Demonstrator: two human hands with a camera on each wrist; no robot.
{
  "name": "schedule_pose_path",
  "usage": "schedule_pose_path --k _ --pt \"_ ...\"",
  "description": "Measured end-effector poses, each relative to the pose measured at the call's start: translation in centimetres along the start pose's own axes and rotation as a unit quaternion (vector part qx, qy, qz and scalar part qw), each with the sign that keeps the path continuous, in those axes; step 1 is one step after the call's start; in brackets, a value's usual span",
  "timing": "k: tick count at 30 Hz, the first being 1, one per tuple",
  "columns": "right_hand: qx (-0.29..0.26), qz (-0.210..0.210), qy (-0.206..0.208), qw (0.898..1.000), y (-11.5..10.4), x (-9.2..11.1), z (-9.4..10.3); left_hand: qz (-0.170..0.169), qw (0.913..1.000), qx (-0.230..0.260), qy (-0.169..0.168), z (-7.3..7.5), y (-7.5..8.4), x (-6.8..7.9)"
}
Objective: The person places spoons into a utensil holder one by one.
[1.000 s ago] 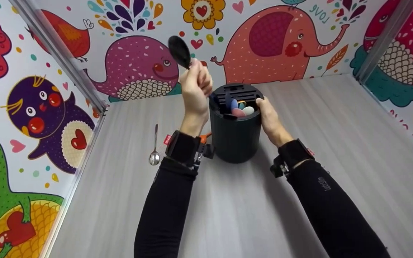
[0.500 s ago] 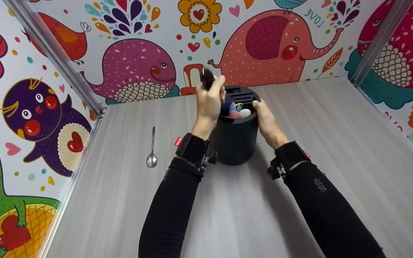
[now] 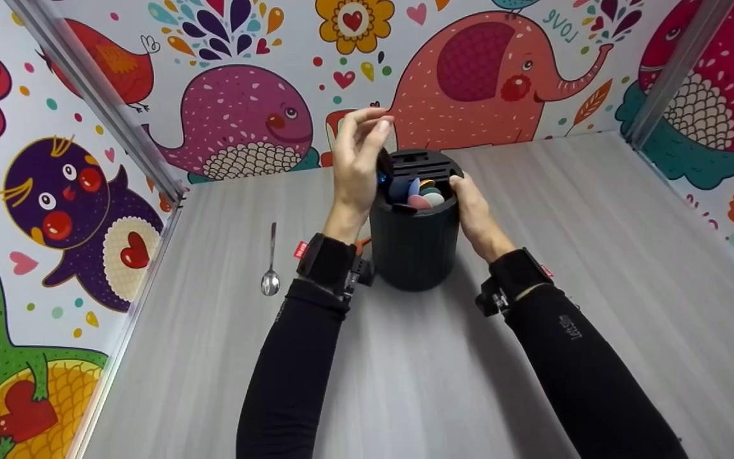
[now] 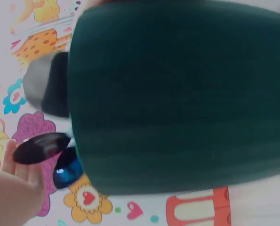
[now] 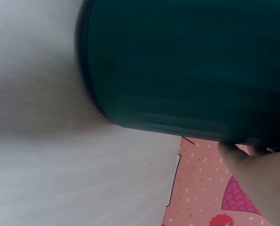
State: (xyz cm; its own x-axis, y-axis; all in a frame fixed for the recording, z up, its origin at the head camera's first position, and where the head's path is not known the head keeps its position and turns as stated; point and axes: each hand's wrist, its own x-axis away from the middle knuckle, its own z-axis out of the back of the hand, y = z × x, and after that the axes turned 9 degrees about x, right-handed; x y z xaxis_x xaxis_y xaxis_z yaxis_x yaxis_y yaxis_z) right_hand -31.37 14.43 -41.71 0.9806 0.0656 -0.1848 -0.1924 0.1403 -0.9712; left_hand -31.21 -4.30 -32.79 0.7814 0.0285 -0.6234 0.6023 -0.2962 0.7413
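Observation:
A dark green cylindrical utensil holder (image 3: 415, 248) with a slotted black top stands upright on the table. Colored spoon-like heads, among them a pink one (image 3: 419, 202) and a blue one (image 3: 414, 187), show in its opening. At its left rim is my left hand (image 3: 357, 162), fingers extended and holding nothing. In the left wrist view a black spoon (image 4: 42, 148) and a shiny blue-black one (image 4: 68, 169) stick out of the holder, just beside that hand. My right hand (image 3: 476, 210) grips the holder's right side, thumb at the rim; its fingers are partly hidden.
A metal teaspoon (image 3: 270, 280) lies on the grey table (image 3: 214, 357) to the left. Behind my left wrist an orange object (image 3: 362, 244) shows only in part. Printed cartoon panels (image 3: 246, 121) enclose the table at back and sides.
My left hand brought the black spoon down to the holder's left side and let go; its fingers have straightened. My right hand has kept its grip on the holder.

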Motion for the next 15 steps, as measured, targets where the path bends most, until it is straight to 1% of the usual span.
schedule_pose_path --k 3,8,10,12,15 --pt "0.001 0.001 0.000 1.000 0.1 -0.1 0.0 -0.010 0.9998 -0.014 0.010 1.1 0.0 0.1" --pt "0.003 0.005 -0.001 1.000 0.1 -0.1 0.0 -0.003 0.9995 -0.031 0.010 3.3 -0.4 0.8" --pt "0.010 0.003 -0.004 1.000 0.1 0.0 0.1 0.006 0.9985 -0.055 0.008 4.5 -0.6 1.1" --pt "0.017 -0.002 -0.005 1.000 0.0 0.0 0.1 0.022 0.9958 -0.088 0.007 6.0 -0.8 1.4" --pt "0.026 -0.009 -0.003 1.000 0.0 0.0 0.2 0.060 0.9881 -0.141 0.008 8.6 -1.2 1.9"
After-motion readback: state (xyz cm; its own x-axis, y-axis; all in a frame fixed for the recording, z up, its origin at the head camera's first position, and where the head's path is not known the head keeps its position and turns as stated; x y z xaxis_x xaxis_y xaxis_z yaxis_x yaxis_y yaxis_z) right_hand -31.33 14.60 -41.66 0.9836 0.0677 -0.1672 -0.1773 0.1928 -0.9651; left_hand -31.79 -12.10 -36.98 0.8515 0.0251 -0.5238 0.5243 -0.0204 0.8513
